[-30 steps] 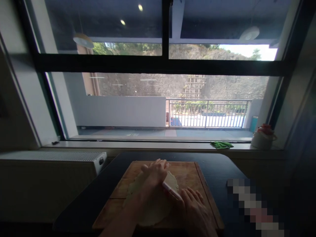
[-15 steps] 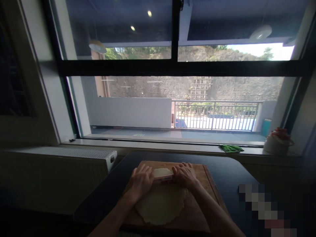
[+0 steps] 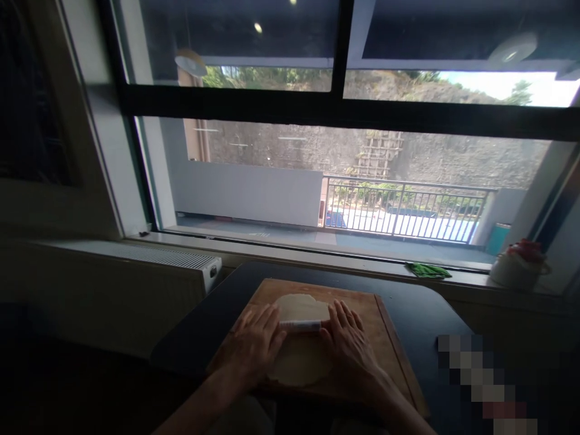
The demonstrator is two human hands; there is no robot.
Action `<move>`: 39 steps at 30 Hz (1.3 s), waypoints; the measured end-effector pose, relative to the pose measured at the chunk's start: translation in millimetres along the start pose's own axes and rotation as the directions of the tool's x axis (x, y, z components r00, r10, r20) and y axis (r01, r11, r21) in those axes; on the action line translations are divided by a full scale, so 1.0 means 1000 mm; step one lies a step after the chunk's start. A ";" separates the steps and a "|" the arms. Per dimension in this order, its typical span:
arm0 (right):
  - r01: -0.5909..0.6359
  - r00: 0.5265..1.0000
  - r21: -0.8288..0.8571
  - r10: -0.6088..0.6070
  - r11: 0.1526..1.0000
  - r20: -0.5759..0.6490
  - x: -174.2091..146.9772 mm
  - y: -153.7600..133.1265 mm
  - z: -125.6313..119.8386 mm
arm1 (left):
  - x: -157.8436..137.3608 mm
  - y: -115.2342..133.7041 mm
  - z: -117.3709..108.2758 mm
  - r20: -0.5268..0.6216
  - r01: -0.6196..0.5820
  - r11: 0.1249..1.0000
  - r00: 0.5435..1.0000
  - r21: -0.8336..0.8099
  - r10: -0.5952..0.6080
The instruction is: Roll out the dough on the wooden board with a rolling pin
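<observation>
A flat, pale sheet of dough (image 3: 299, 365) lies on a wooden board (image 3: 362, 296), its edge uneven. Across it rests a rolling pin (image 3: 301, 325), of which only a whitish middle stretch shows between my hands. My left hand (image 3: 256, 338) lies over the pin's left end, fingers stretched forward. Over the right end, my right hand (image 3: 347, 335) rests with its fingers extended and its thumb close to the pin. Both hands press from above rather than wrapping round it. The pin's ends are hidden beneath them.
The board sits on a dark table (image 3: 410, 308) with rounded corners. A white radiator (image 3: 181, 257) stands at the left. On the windowsill are a green cloth (image 3: 428, 270) and a pale container (image 3: 516, 270) with a reddish top. A blurred-out patch covers the lower right.
The rolling pin and both hands have come back toward me over the dough, baring more of its far part. My fingers have straightened. The view has tilted and shifted slightly.
</observation>
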State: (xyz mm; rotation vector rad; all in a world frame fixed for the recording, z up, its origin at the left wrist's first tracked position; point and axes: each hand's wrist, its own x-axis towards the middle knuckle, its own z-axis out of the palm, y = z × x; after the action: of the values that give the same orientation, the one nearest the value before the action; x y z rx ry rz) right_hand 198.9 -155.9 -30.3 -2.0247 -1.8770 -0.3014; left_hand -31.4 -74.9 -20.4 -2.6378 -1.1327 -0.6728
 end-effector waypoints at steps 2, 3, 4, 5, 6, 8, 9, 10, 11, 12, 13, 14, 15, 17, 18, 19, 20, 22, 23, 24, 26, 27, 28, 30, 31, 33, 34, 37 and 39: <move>-0.018 1.000 -0.004 0.018 1.000 0.023 0.004 -0.002 0.000 | 0.000 -0.001 -0.001 -0.002 -0.016 1.000 1.000 -0.013 0.016; -0.037 0.999 -0.002 0.037 0.999 0.033 0.012 -0.003 0.000 | 0.006 -0.003 0.000 0.003 -0.008 1.000 1.000 -0.014 0.008; -0.063 0.997 0.002 0.062 0.998 0.049 0.024 -0.004 -0.001 | 0.015 -0.005 0.002 0.012 0.013 1.000 1.000 -0.012 -0.013; -0.089 0.994 0.007 0.088 0.996 0.071 0.038 -0.006 -0.001 | 0.026 -0.008 0.005 0.029 0.046 0.999 0.999 -0.008 -0.046; -0.112 0.989 0.010 0.110 0.994 0.097 0.053 -0.007 -0.001 | 0.039 -0.012 0.008 0.059 0.089 0.996 0.994 -0.008 -0.089; -0.142 0.979 0.014 0.138 0.990 0.150 0.085 -0.008 0.000 | 0.067 -0.022 0.014 0.138 0.180 0.984 0.975 -0.014 -0.176; -0.146 0.975 0.015 0.141 0.989 0.171 0.099 -0.008 0.002 | 0.080 -0.027 0.016 0.175 0.218 0.976 0.962 -0.018 -0.212; -0.146 0.973 0.017 0.140 0.989 0.184 0.111 -0.007 0.003 | 0.091 -0.032 0.019 0.203 0.246 0.969 0.950 -0.020 -0.237; -0.143 0.972 0.020 0.136 0.990 0.190 0.121 -0.007 0.004 | 0.100 -0.036 0.020 0.219 0.261 0.965 0.943 -0.021 -0.250; -0.142 0.972 0.023 0.135 0.990 0.195 0.128 -0.006 0.005 | 0.106 -0.039 0.021 0.225 0.268 0.963 0.940 -0.021 -0.257; -0.140 0.971 0.027 0.132 0.990 0.197 0.131 -0.005 0.006 | 0.109 -0.041 0.022 0.226 0.271 0.962 0.939 -0.018 -0.260; -0.136 0.972 0.031 0.127 0.990 0.196 0.132 -0.005 0.006 | 0.108 -0.041 0.022 0.226 0.275 0.961 0.937 -0.017 -0.265; -0.129 0.974 0.034 0.120 0.991 0.193 0.129 -0.005 0.005 | 0.105 -0.039 0.021 0.218 0.273 0.962 0.940 -0.016 -0.263; -0.111 0.977 0.038 0.102 0.993 0.186 0.114 -0.005 0.003 | 0.089 -0.031 0.018 0.180 0.250 0.968 0.953 -0.019 -0.243; -0.098 0.980 0.039 0.090 0.994 0.178 0.102 -0.005 0.001 | 0.078 -0.025 0.015 0.159 0.225 0.974 0.963 -0.024 -0.219; -0.083 0.984 0.039 0.076 0.996 0.162 0.089 -0.005 0.000 | 0.066 -0.019 0.012 0.137 0.192 0.981 0.973 -0.031 -0.186; -0.068 0.988 0.039 0.062 0.997 0.138 0.076 -0.005 0.000 | 0.053 -0.013 0.008 0.117 0.156 0.987 0.982 -0.040 -0.151; -0.035 0.997 0.034 0.033 0.999 0.075 0.049 -0.003 0.001 | 0.028 -0.002 -0.002 0.096 0.088 0.994 0.992 -0.068 -0.081; -0.022 0.999 0.029 0.021 0.999 0.043 0.037 -0.002 0.002 | 0.018 0.002 -0.006 0.088 0.057 0.995 0.995 -0.083 -0.050; -0.014 1.000 0.022 0.014 1.000 0.019 0.028 -0.001 0.003 | 0.009 0.005 -0.010 0.082 0.035 0.995 0.996 -0.096 -0.027; -0.013 1.000 0.011 0.013 1.000 -0.002 0.020 -0.001 0.005 | 0.001 0.008 -0.015 0.084 0.013 0.994 0.996 -0.106 -0.004; -0.020 1.000 0.007 0.020 1.000 -0.001 0.022 -0.001 0.005 | 0.001 0.007 -0.015 0.084 0.012 0.995 0.996 -0.098 -0.004; -0.032 0.999 0.005 0.032 0.999 0.009 0.027 -0.003 0.004 | 0.004 0.005 -0.013 0.085 0.021 0.996 0.996 -0.082 -0.014; -0.059 0.996 -0.003 0.059 0.998 0.063 0.046 -0.007 0.002 | 0.019 -0.004 -0.008 0.098 0.040 0.998 0.995 -0.057 -0.034; -0.067 0.993 -0.007 0.068 0.998 0.101 0.059 -0.009 0.000 | 0.030 -0.010 -0.004 0.119 0.051 0.997 0.992 -0.055 -0.044; -0.078 0.982 -0.010 0.079 0.997 0.171 0.087 -0.012 0.000 | 0.054 -0.023 0.003 0.189 0.099 0.993 0.978 -0.066 -0.085; -0.085 0.977 -0.009 0.085 0.996 0.193 0.100 -0.013 0.001 | 0.066 -0.030 0.006 0.224 0.132 0.989 0.968 -0.069 -0.114; -0.113 0.972 -0.001 0.111 0.994 0.205 0.128 -0.014 0.006 | 0.094 -0.043 0.012 0.271 0.212 0.976 0.944 -0.054 -0.190; -0.111 0.974 0.001 0.109 0.994 0.199 0.131 -0.014 0.007 | 0.100 -0.044 0.013 0.267 0.219 0.975 0.943 -0.046 -0.199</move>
State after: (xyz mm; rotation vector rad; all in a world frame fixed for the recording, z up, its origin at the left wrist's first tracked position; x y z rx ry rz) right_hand 196.9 -32.3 16.6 -2.2120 -1.8641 -0.0594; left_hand 1.1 23.4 16.1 -2.7556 -1.5048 -0.4155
